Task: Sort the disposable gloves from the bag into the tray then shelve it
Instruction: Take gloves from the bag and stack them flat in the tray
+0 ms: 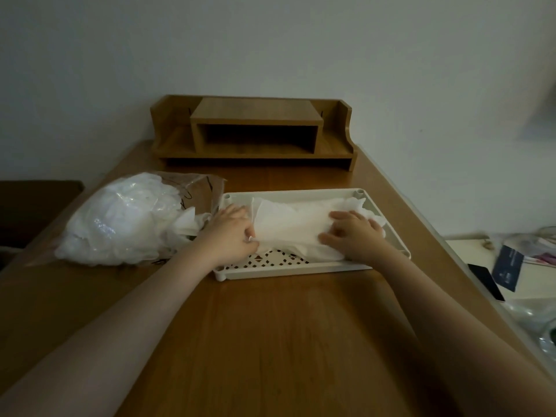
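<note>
A white perforated tray (288, 267) lies on the wooden table, holding a flat stack of translucent white gloves (291, 224). My left hand (231, 228) is at the stack's left end, fingers curled and pinching its edge. My right hand (355, 233) lies on the right part of the stack, fingers spread and pressing down. Left of the tray sits a clear plastic bag (126, 218) stuffed with more white gloves, its mouth toward the tray with a few gloves spilling out.
A wooden desk shelf (255, 133) with an open cubby stands at the back against the wall. To the right, past the table edge, a lower surface holds a dark phone (486, 281), a blue card (508, 267) and plastic clutter.
</note>
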{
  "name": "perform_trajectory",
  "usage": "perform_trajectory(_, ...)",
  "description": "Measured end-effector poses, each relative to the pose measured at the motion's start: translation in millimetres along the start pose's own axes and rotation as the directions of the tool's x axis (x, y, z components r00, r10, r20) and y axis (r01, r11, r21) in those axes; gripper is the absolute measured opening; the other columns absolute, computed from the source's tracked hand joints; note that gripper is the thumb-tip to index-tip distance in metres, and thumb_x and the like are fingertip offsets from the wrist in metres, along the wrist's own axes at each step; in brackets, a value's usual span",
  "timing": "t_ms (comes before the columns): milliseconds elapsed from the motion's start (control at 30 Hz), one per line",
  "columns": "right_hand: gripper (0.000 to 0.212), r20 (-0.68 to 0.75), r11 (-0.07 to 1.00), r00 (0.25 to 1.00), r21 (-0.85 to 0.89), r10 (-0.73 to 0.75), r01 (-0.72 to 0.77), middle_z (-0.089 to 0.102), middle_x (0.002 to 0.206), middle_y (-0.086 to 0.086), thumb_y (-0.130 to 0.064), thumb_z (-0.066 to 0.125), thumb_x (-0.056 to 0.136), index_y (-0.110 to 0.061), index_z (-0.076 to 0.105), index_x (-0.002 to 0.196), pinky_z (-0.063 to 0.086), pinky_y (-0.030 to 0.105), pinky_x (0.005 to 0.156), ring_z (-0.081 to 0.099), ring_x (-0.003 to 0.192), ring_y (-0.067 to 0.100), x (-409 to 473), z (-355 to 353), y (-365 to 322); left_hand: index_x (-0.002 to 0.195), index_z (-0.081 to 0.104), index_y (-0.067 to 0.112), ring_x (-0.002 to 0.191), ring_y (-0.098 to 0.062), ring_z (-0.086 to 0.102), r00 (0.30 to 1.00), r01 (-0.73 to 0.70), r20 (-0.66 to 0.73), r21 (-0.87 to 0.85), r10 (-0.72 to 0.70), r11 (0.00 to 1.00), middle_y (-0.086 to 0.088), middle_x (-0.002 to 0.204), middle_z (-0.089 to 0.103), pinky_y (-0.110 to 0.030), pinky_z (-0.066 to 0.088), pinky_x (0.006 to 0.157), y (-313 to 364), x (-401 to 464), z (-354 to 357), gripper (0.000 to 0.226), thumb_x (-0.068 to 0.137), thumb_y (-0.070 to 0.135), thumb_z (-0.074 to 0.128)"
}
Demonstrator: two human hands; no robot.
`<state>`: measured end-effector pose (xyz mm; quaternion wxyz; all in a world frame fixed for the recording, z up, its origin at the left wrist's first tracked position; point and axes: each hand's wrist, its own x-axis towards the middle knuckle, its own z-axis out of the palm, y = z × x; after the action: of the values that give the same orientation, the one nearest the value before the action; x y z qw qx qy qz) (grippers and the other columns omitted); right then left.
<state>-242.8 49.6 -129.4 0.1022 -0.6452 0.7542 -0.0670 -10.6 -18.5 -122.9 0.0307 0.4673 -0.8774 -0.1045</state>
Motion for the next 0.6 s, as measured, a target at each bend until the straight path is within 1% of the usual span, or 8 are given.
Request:
perform_trajectory(33, 0.030, -0.018, 1.000, 0.999, 0.005, 0.031, -0.031, 0.039, 0.145, -0.010, -0.051, 0.046, 0.092, -0.027, 0.061, 0.082, 0.011, 0.051, 0.111, 0.023, 0.138, 0.022, 0.6, 2.0, -3.3, 0.108, 0.062, 0.022, 0.146, -0.021, 0.000, 1.000, 0.026, 0.009, -0.012, -0.026, 1.000, -0.003, 0.159, 0.009, -0.039, 0.002, 0.117, 2.5, -1.3, -0.2, 0.031, 0.093, 0.045, 0.048)
perform_trajectory(100, 0.033, -0.047, 0.997, 0.996, -0.012, 0.069, -0.070, 0.045, 0.135, -0.009, -0.054, 0.053, 0.086, -0.023, 0.063, 0.081, 0.001, 0.057, 0.110, 0.016, 0.140, 0.028, -0.6, 4.4, -10.5, 0.103, 0.066, 0.021, 0.147, -0.022, -0.001, 0.998, 0.056, 0.042, -0.044, -0.055, 0.997, -0.003, 0.159, 0.008, -0.043, 0.003, 0.116, 6.2, -2.9, -2.7, 0.042, 0.090, 0.056, 0.045)
perform_trajectory(133, 0.034, -0.062, 0.997, 0.996, -0.030, 0.068, -0.070, 0.046, 0.133, -0.007, -0.057, 0.057, 0.083, -0.024, 0.062, 0.084, -0.007, 0.060, 0.110, 0.009, 0.142, 0.032, -1.8, 3.8, -14.0, 0.101, 0.067, 0.021, 0.147, -0.022, -0.002, 0.997, 0.064, 0.050, -0.064, -0.061, 0.996, -0.003, 0.159, 0.007, -0.045, 0.004, 0.116, 7.4, -3.2, -4.9, 0.045, 0.090, 0.058, 0.043)
perform_trajectory(200, 0.046, -0.057, 0.995, 0.997, -0.088, 0.050, -0.054, 0.039, 0.143, -0.004, -0.066, 0.062, 0.074, -0.027, 0.057, 0.099, -0.020, 0.061, 0.105, -0.006, 0.144, 0.036, -3.5, 1.6, -16.3, 0.095, 0.068, 0.022, 0.147, -0.023, -0.002, 0.997, 0.073, 0.033, -0.078, -0.070, 0.994, -0.003, 0.159, 0.009, -0.048, 0.006, 0.116, 5.0, -2.6, -7.1, 0.045, 0.090, 0.059, 0.042)
perform_trajectory(300, 0.072, 0.002, 0.990, 0.997, -0.115, 0.078, -0.077, 0.020, 0.154, 0.001, -0.070, 0.063, 0.070, -0.029, 0.039, 0.124, -0.017, 0.062, 0.109, -0.011, 0.145, 0.034, -1.4, 0.4, -9.8, 0.086, 0.071, 0.021, 0.146, -0.023, 0.005, 0.998, 0.065, -0.019, -0.029, -0.066, 0.997, -0.003, 0.156, 0.021, -0.047, 0.011, 0.117, -2.4, -0.4, -3.2, 0.039, 0.088, 0.054, 0.051)
perform_trajectory(467, 0.086, -0.018, 0.995, 0.995, -0.023, 0.098, -0.098, 0.008, 0.157, -0.002, -0.070, 0.063, 0.069, -0.027, 0.030, 0.135, -0.015, 0.060, 0.111, -0.017, 0.144, 0.030, 4.7, 2.9, -0.6, 0.082, 0.071, 0.019, 0.143, -0.027, 0.015, 0.995, 0.082, -0.067, 0.043, -0.079, 0.996, -0.005, 0.150, 0.033, -0.045, 0.017, 0.115, -0.2, 2.4, 5.5, 0.034, 0.086, 0.050, 0.057)
perform_trajectory(533, 0.091, -0.018, 0.992, 0.996, -0.090, 0.087, -0.089, 0.004, 0.159, -0.001, -0.077, 0.057, 0.067, -0.028, 0.028, 0.138, -0.019, 0.062, 0.108, -0.022, 0.143, 0.031, 6.0, 2.8, 0.8, 0.088, 0.069, 0.017, 0.140, -0.027, 0.020, 0.993, 0.078, -0.090, 0.059, -0.072, 0.995, -0.006, 0.146, 0.037, -0.043, 0.020, 0.113, 2.3, 1.8, 4.5, 0.035, 0.087, 0.049, 0.056)
perform_trajectory(600, 0.097, -0.060, 0.980, 0.997, -0.191, 0.050, -0.061, -0.002, 0.160, 0.001, -0.090, 0.040, 0.064, -0.031, 0.028, 0.139, -0.025, 0.062, 0.104, -0.027, 0.141, 0.031, 3.7, 2.6, -2.9, 0.091, 0.064, 0.015, 0.137, -0.022, 0.025, 0.984, 0.044, -0.174, -0.031, -0.048, 0.999, -0.004, 0.141, 0.041, -0.039, 0.024, 0.110, 3.2, -2.4, 0.5, 0.031, 0.088, 0.045, 0.056)
